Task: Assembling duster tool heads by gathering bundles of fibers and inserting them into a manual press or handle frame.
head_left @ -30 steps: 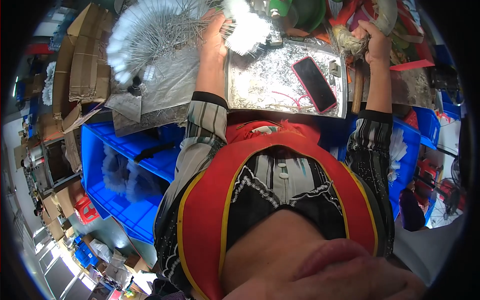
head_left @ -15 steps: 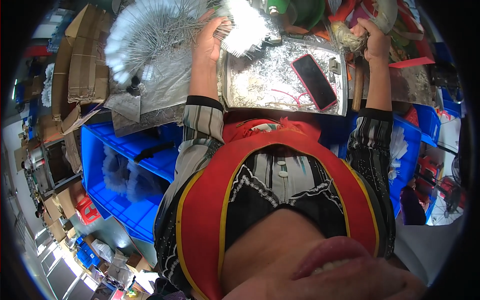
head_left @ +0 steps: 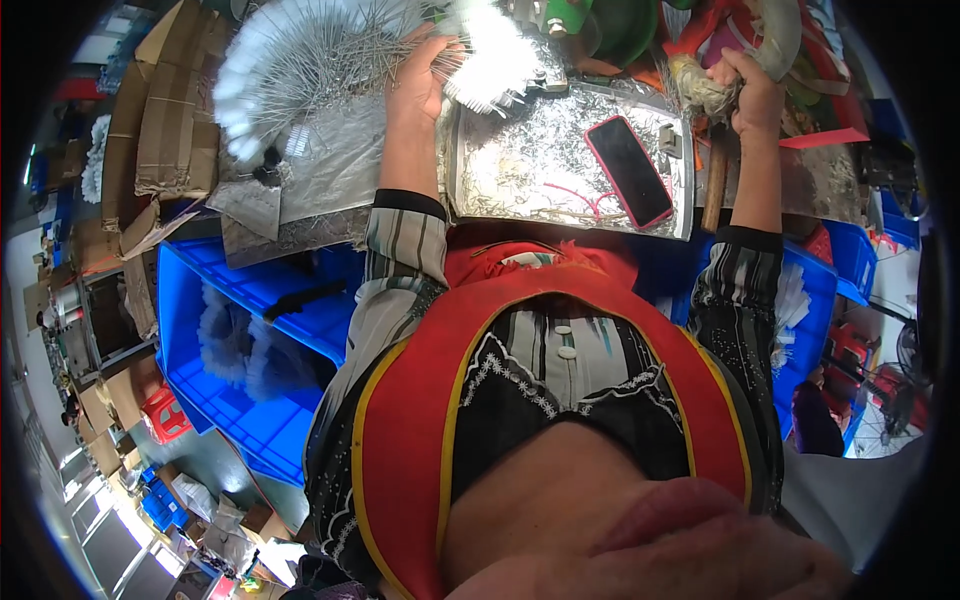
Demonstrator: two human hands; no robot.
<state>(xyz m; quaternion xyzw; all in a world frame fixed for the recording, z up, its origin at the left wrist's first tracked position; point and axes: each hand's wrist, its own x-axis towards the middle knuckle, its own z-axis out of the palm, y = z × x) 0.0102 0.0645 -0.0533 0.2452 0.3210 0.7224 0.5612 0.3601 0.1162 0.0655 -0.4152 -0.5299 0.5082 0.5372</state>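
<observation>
**Left hand in the wire stems, right hand gripping a bundle**

Left hand (head_left: 415,85) is up top-centre, fingers curled round a bunch of thin wire stems with white fluffy tips (head_left: 330,50). Stems fan out to the left in one big spray, too many to count; a second white tuft (head_left: 495,60) sits just right of the hand, touching the fingers. Can't tell if it's the same bunch or separate.

Right hand (head_left: 750,90) is far right, fist closed tight on a pale fibrous bundle (head_left: 700,95), thumb wrapped over.

Between the 2 hands: 1 foil-lined tray (head_left: 520,170), crinkled silver, with loose red wire bits on it. 1 phone in a red case (head_left: 628,170) lies tilted on the tray's right half, screen dark. 1 wooden handle (head_left: 713,180) stands just beside the tray's right edge.

Left of the tray, foil sheets (head_left: 300,190) spread under the spray. Below, blue plastic bins (head_left: 240,330), at least 2 on the left, holding more pale fluffy pieces; more blue bins (head_left: 850,260) on the right. Cardboard boxes (head_left: 165,130) stacked far left. Green round object (head_left: 610,30) at the top, part cut off.
</observation>
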